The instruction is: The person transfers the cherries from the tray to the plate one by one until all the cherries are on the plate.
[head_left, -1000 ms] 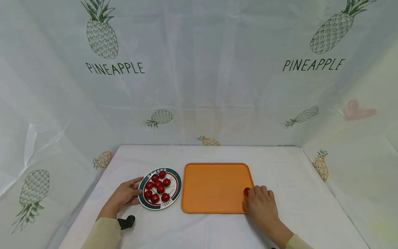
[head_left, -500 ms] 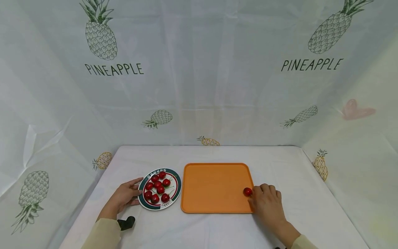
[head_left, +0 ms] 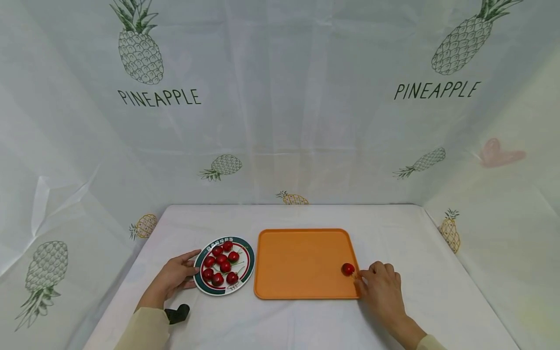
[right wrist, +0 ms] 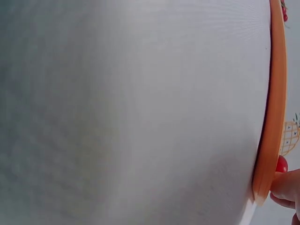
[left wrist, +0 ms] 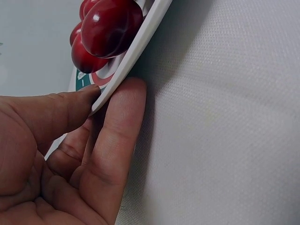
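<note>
My left hand (head_left: 173, 275) pinches the near-left rim of a round white plate (head_left: 199, 282) with a green band; the left wrist view has the thumb (left wrist: 70, 110) above the rim and the fingers (left wrist: 117, 133) underneath. Several glossy red cherries (head_left: 225, 267) lie on this plate, some with stems showing. Another cherry (head_left: 347, 269) lies alone near the right side of an orange rectangular tray (head_left: 304, 265). Just right of that cherry, my right hand (head_left: 384, 291) is at the tray's edge, fingertips apart from the fruit and bent loosely. The right wrist view catches only its fingertips (right wrist: 287, 185).
A white cloth covers the table (head_left: 306, 323), and pineapple-printed sheeting (head_left: 288, 121) hangs behind and at both sides. Plate and tray stand side by side with a narrow gap. A black strap end (head_left: 177, 314) sticks out by the left sleeve (head_left: 144, 328).
My right hand has let go of the single cherry and drawn back to the right, leaving it on the tray. My left hand has stayed at the plate.
</note>
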A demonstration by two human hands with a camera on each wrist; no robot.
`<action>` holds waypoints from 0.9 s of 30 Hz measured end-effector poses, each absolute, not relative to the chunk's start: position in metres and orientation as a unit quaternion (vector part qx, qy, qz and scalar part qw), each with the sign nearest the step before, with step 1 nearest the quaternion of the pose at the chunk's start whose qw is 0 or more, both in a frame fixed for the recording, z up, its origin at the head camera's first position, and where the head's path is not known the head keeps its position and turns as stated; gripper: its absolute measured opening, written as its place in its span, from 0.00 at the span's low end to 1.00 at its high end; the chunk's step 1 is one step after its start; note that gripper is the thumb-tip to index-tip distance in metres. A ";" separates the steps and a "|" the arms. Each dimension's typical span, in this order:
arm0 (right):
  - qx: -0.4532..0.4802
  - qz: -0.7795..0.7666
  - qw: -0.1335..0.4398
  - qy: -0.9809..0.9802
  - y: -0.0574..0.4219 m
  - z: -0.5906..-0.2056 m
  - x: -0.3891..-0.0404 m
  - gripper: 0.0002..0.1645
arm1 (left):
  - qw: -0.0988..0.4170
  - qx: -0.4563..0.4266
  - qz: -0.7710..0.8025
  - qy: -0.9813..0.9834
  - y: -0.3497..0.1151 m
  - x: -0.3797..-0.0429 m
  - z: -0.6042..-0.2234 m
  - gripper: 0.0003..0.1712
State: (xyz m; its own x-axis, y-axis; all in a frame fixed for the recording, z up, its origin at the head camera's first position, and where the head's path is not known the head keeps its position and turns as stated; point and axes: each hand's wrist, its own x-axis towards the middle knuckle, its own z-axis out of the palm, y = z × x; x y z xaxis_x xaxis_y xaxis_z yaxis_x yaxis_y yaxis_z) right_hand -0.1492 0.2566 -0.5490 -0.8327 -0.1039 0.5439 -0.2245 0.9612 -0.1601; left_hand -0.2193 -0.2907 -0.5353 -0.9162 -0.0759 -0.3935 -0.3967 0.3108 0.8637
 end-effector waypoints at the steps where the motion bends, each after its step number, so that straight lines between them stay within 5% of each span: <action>1: 0.088 0.108 0.278 -0.950 0.257 -0.550 -0.149 0.12 | 0.141 -0.148 0.568 0.797 -0.291 -0.219 -0.535 0.38; 27: 0.124 0.114 0.297 -0.940 0.245 -0.545 -0.163 0.10 | 0.141 -0.158 0.573 0.792 -0.290 -0.219 -0.534 0.38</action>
State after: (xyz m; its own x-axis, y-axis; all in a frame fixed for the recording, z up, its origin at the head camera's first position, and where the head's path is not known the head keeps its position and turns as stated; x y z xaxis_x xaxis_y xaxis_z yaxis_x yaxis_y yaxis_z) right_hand -0.1634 0.2453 -0.5451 -0.7929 -0.1648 0.5867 -0.3002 0.9434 -0.1407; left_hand -0.2188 -0.2902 -0.5341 -0.9102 -0.0897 -0.4042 -0.4120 0.2940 0.8624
